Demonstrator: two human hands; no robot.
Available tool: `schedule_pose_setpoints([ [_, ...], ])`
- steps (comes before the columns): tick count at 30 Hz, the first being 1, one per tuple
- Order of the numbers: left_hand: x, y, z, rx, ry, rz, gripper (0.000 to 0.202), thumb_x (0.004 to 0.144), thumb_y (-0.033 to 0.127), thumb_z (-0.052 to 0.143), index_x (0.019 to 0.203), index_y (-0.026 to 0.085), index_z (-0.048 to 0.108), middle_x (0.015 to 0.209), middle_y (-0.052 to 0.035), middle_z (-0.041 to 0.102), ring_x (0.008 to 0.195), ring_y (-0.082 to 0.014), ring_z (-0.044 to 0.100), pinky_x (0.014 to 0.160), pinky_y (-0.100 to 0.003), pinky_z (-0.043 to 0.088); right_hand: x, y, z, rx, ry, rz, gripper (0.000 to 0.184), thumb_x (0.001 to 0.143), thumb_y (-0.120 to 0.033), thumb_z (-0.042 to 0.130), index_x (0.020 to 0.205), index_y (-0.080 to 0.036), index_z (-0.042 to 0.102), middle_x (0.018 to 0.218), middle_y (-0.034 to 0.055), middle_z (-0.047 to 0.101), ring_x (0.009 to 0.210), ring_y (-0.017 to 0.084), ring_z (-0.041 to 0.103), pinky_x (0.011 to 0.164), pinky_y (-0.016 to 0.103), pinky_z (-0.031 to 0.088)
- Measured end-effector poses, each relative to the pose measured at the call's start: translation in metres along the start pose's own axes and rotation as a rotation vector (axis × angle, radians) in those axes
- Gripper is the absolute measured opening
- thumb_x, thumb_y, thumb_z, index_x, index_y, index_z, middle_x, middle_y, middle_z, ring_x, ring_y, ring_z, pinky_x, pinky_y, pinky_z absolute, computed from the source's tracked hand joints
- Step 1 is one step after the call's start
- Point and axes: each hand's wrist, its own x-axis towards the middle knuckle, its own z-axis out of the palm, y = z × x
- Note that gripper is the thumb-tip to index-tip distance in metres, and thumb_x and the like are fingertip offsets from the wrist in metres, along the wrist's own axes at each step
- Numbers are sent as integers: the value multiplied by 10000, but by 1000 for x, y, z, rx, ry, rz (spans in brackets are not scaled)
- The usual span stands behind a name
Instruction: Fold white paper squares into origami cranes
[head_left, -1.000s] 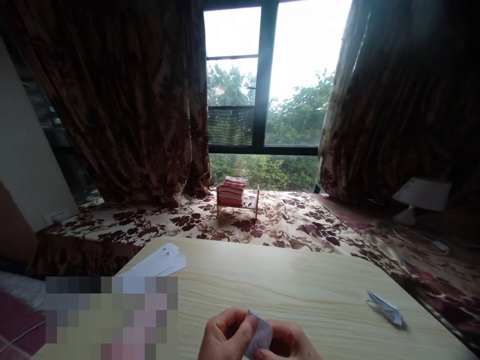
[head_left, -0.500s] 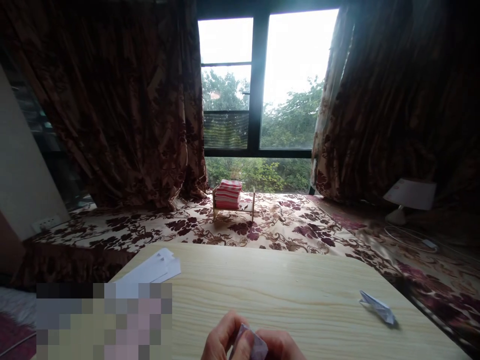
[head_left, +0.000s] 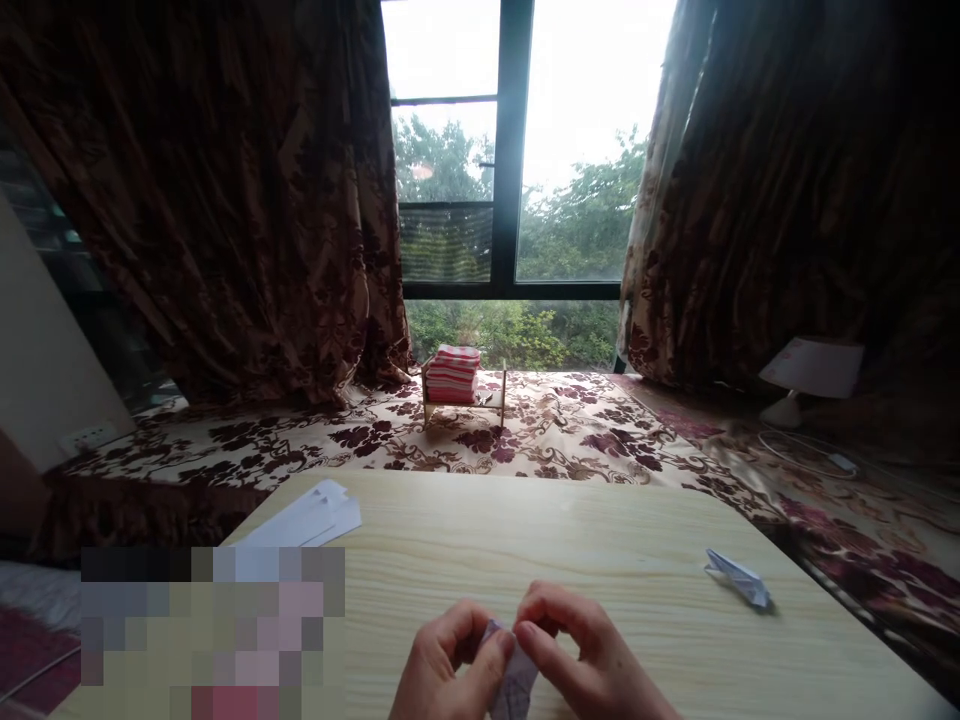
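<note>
Both of my hands are at the near edge of the wooden table, around a small piece of folded paper (head_left: 516, 685) with a pale, faintly purple surface. My left hand (head_left: 450, 660) pinches its left side between thumb and bent fingers. From the other side, my right hand (head_left: 585, 645) has thumb and fingertips closed at the upper right edge of the paper. Its lower end runs out of the frame. A long, narrow folded paper piece (head_left: 739, 580) lies alone on the right of the table.
White paper sheets (head_left: 319, 515) lie at the table's left, partly behind a pixelated patch. Beyond the wooden table (head_left: 600, 530), a small stand (head_left: 491, 400) with folded red-and-white cloths (head_left: 453, 375) sits on a floral-covered sill. A lamp (head_left: 810, 368) with a cable stands at right.
The view has tilted down slightly. My hands show more fully, and my right hand has moved up to the paper's top edge. The paper stays in my left hand.
</note>
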Motion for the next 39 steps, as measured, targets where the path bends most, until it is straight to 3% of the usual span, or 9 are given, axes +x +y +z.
schedule_pose_setpoints([
  [11,-4,17,-1,-4,-14,-20,414,713,535,630,593,144,566,555,14,470,550,-110,408,524,-220,322,-2,-13,7,-4,14,71,307,839,-393,485,618,-180,485,600,-12,471,587,128,443,571,252,380],
  [20,-4,24,-1,-42,-115,-24,372,753,494,613,749,122,628,668,-23,544,670,-151,477,636,-245,381,-1,-5,8,34,165,31,351,870,-433,477,634,-175,506,620,-6,477,602,131,449,580,254,393],
  [30,-9,21,0,77,-71,-9,310,776,410,581,633,137,552,605,16,421,598,-117,377,557,-229,315,-2,-8,9,78,85,46,331,865,-421,507,662,-162,545,661,10,523,645,141,492,619,260,410],
  [39,-6,27,-1,-86,-123,-51,264,753,360,587,663,118,640,594,-4,499,661,-147,448,643,-249,360,-2,-3,10,194,117,60,344,876,-434,502,675,-160,558,647,7,533,622,133,487,588,252,417],
])
